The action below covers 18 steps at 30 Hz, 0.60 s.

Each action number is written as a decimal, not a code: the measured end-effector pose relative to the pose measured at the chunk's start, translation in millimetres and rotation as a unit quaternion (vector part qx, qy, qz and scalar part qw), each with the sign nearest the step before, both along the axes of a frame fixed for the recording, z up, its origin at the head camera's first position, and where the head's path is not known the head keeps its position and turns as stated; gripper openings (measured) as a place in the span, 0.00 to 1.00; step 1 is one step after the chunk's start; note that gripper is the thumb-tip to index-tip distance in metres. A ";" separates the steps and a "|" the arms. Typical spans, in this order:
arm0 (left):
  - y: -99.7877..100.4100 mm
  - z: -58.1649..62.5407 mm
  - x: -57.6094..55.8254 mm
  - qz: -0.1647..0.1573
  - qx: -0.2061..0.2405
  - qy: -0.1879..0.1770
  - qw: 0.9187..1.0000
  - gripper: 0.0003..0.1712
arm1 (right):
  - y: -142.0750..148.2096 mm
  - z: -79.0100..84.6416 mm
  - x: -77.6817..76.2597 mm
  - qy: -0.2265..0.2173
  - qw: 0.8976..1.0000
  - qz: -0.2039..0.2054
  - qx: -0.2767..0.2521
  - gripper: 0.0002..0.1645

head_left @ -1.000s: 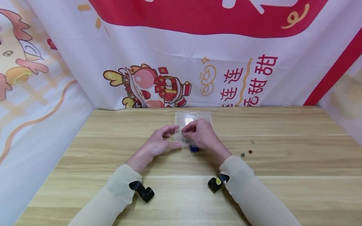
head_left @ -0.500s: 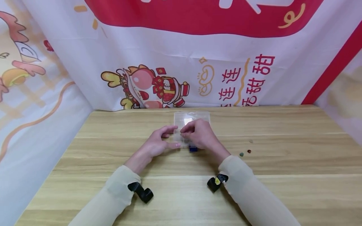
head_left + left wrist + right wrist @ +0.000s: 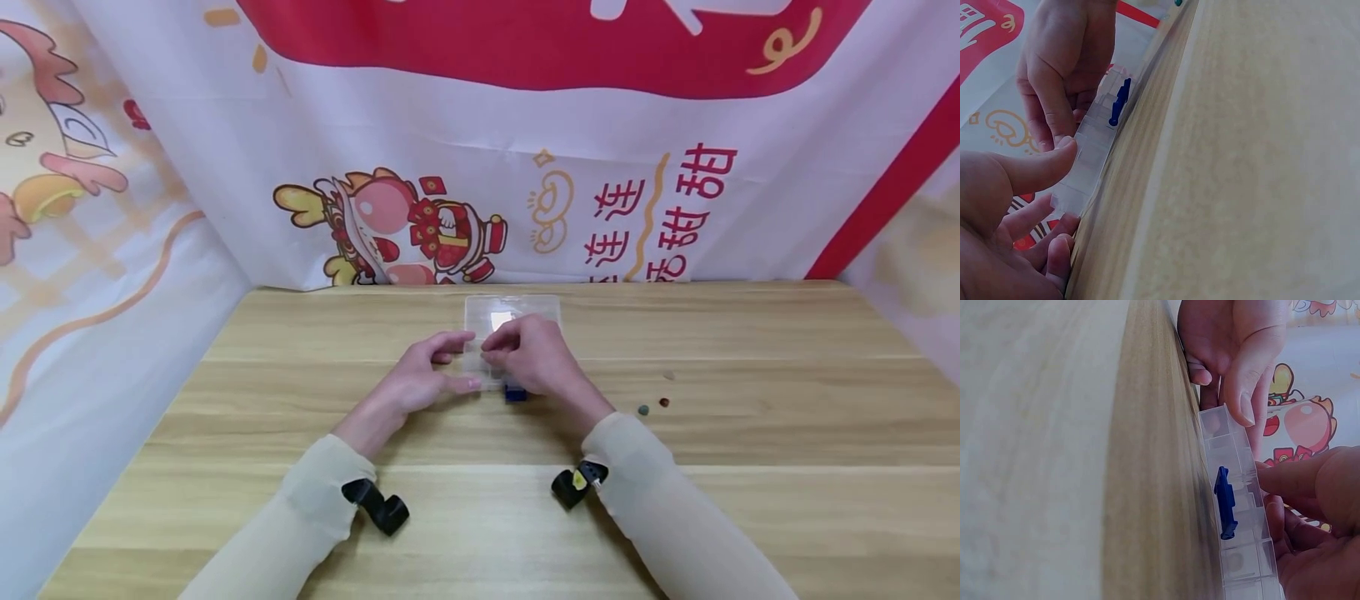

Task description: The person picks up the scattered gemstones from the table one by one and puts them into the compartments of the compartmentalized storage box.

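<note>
A clear plastic compartment box (image 3: pixel 480 313) lies near the table's back edge, a blue latch (image 3: pixel 1225 505) on its front side. My left hand (image 3: pixel 422 379) holds the box's left end, thumb along the near corner, other fingers round the far side. Over the middle compartments, my right hand (image 3: pixel 538 354) has its thumb and index fingertips drawn together right at the box's top. I cannot tell whether anything is between those fingertips. In the right wrist view, several walled compartments (image 3: pixel 1229 453) show through the clear side.
Right of the box lie three small stones on the wooden table (image 3: pixel 465 508): a green one (image 3: pixel 643 410), a reddish-brown one (image 3: pixel 664 402) and a pale one (image 3: pixel 669 376). A printed cloth (image 3: pixel 300 125) hangs behind the table's back edge.
</note>
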<state>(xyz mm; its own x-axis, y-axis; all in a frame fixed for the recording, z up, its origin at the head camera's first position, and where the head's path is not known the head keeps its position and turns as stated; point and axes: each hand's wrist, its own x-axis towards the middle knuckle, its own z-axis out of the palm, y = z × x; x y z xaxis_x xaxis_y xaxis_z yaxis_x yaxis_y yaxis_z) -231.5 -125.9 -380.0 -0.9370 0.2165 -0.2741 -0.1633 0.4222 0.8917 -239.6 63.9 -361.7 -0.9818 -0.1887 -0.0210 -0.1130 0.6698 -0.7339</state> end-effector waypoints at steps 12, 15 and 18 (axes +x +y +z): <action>0.1 -0.3 0.0 0.006 0.002 -0.001 1.000 0.37 | 0.8 1.2 0.8 -0.002 1.000 0.003 0.004 0.04; -1.0 -0.2 0.1 0.005 0.004 0.001 1.000 0.37 | -0.2 1.7 0.6 -0.004 1.000 0.003 0.003 0.04; -0.9 0.2 0.0 0.004 0.004 0.002 1.000 0.38 | 0.2 1.8 0.3 -0.003 1.000 0.004 0.003 0.05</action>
